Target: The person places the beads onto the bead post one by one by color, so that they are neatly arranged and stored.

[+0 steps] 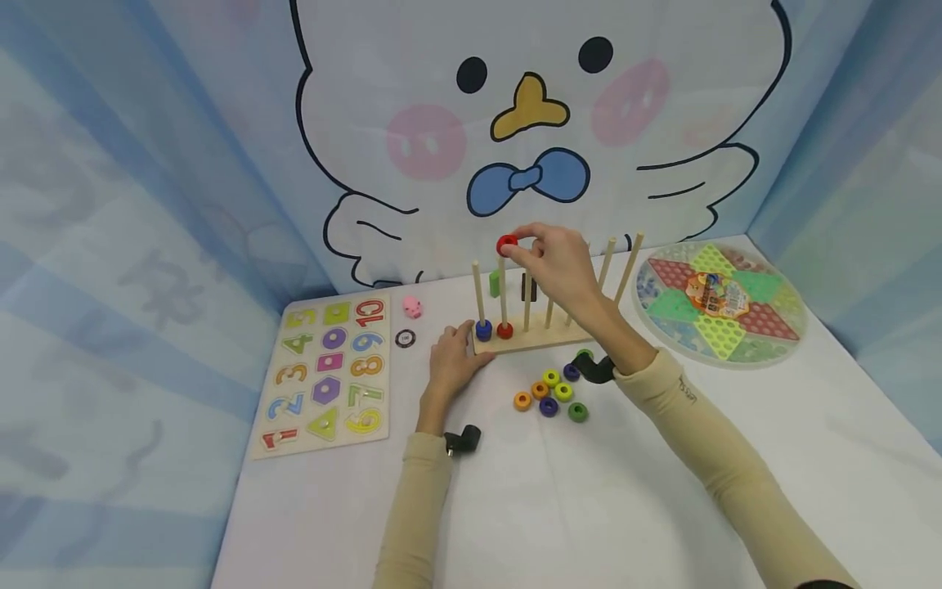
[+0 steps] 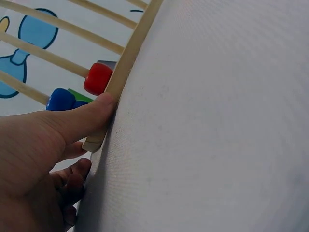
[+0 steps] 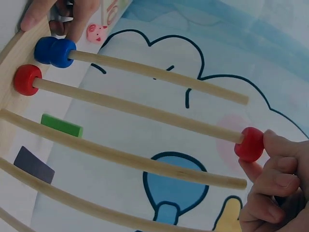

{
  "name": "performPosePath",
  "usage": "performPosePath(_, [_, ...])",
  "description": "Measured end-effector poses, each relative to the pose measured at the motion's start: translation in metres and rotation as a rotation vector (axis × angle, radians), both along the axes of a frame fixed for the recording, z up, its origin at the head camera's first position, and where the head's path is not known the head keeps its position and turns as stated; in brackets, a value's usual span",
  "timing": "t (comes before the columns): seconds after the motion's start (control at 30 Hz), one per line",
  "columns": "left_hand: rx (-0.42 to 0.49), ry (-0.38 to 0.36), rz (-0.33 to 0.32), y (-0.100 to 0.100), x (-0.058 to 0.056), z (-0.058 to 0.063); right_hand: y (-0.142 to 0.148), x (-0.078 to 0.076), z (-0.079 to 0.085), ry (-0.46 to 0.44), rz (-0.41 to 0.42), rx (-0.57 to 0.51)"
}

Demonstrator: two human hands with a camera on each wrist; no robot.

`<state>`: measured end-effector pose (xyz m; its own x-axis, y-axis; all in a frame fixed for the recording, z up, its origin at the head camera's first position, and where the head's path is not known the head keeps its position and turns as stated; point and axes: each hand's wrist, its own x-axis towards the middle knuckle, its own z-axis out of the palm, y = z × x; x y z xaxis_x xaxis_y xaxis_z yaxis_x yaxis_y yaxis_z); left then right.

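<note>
My right hand pinches a red ring bead between thumb and fingertips, at the top end of the second peg from the left. In the right wrist view the peg's tip meets the bead. At the foot of that peg sits another red bead. Blue beads are stacked low on the leftmost peg. My left hand grips the left end of the wooden peg stand, thumb along its front edge in the left wrist view. The other pegs rise to the right, partly behind my right hand.
Several loose beads in orange, yellow, purple and green lie before the stand. A number puzzle board, pink pig and round chip are left. A round star-pattern game board lies right. Green and dark blocks stand behind.
</note>
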<state>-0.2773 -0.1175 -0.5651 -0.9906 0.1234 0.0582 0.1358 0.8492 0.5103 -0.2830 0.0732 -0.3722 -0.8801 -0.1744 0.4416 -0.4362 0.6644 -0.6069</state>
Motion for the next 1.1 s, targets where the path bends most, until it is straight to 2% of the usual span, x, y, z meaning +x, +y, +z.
performPosePath(0.13, [-0.007, 0.009, 0.002, 0.001, 0.0, -0.002, -0.005, -0.003, -0.011, -0.053, 0.01, 0.04])
performPosePath(0.23, [0.001, 0.007, -0.003, 0.003, -0.002, 0.0, -0.002, 0.0, -0.016, -0.055, 0.02, 0.045])
performPosePath(0.3, [0.002, 0.007, -0.002, 0.004, -0.003, 0.001, 0.004, 0.004, -0.02, -0.025, 0.016, -0.003])
performPosePath(0.43, [-0.021, 0.007, 0.004, 0.002, -0.004, -0.001, 0.028, 0.018, -0.036, -0.002, -0.01, -0.18])
performPosePath(0.53, [-0.031, 0.003, 0.008, 0.001, -0.004, -0.003, 0.053, 0.029, -0.061, -0.115, -0.044, -0.257])
performPosePath(0.7, [-0.036, -0.003, 0.018, 0.0, -0.004, -0.004, 0.091, 0.039, -0.114, -0.441, -0.115, -0.152])
performPosePath(0.8, [-0.038, 0.002, 0.018, 0.0, -0.005, -0.003, 0.104, 0.04, -0.137, -0.575, -0.113, -0.056])
performPosePath(0.93, [-0.036, 0.001, 0.017, 0.001, -0.005, -0.002, 0.112, 0.04, -0.156, -0.632, -0.079, 0.01])
performPosePath(1.1, [-0.026, -0.007, 0.011, 0.001, -0.004, -0.005, 0.113, 0.043, -0.164, -0.579, -0.06, 0.055])
